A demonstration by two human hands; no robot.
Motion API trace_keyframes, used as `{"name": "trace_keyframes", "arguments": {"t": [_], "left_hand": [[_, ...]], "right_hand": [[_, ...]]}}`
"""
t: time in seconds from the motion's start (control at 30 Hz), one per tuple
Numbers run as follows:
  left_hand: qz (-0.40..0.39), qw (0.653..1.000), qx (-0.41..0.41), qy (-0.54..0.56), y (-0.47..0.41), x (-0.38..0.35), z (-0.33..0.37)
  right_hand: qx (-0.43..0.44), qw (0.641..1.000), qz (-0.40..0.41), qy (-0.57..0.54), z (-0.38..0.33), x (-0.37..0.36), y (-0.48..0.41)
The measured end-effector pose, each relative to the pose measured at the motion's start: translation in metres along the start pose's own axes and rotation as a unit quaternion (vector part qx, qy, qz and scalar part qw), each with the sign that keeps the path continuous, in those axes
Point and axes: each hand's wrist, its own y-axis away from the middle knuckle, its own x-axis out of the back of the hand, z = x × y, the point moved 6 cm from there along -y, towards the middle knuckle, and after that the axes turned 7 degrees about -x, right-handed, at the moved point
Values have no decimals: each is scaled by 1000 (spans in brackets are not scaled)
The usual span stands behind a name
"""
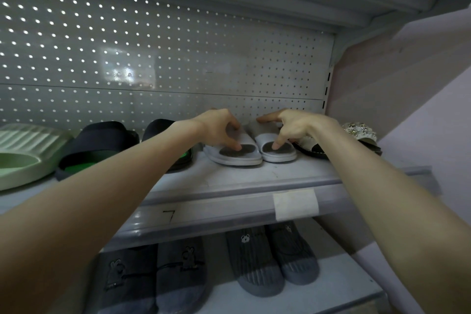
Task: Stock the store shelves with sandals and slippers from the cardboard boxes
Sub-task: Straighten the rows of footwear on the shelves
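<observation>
Risk, nearest first: the pale grey rubber slides [244, 158] stand side by side on the grey metal shelf [242, 183], heels towards me and set back a little from its front lip. In my judgement, a tug towards me would carry a heel over that lip and drop a slide towards the dark grey plush slippers [178, 278] on the tier below the pair.

Second risk: room either side of the pair is tight. The black-soled jewelled sandal [356, 135] sits just right of the pair, and the navy slide with a green footbed [96, 145] sits near its left, partly hidden by my forearm. A sideways nudge while squaring the pair would likely push one of these out of line.

Left hand [221, 127]: partly closed on the left slide, fingers curled over the strap and thumb tip pressed on the dark footbed.

Right hand [293, 126]: also partly closed, on the right slide. One digit presses the footbed and another lies across the strap top. I cannot see how its remaining fingers lie.

Behind the pair stands the white perforated back panel [178, 58]; neither hand touches it.
</observation>
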Motion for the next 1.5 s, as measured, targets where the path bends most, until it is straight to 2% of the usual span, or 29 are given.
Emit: {"name": "trace_keyframes", "arguments": {"t": [0.37,0.7,1.1,1.5], "left_hand": [[-27,1000,10,-3,2,6,-3],[8,999,51,2,53,63,-25],[43,993,104,-17,137,103,-78],[15,990,140,2,155,76,-133]], "right_hand": [[-11,999,-9,52,-13,11,15],[24,999,34,27,-76,29,49],[94,995,27,20,-174,-2,66],[108,994,14,9,-202,-51,34]]}}
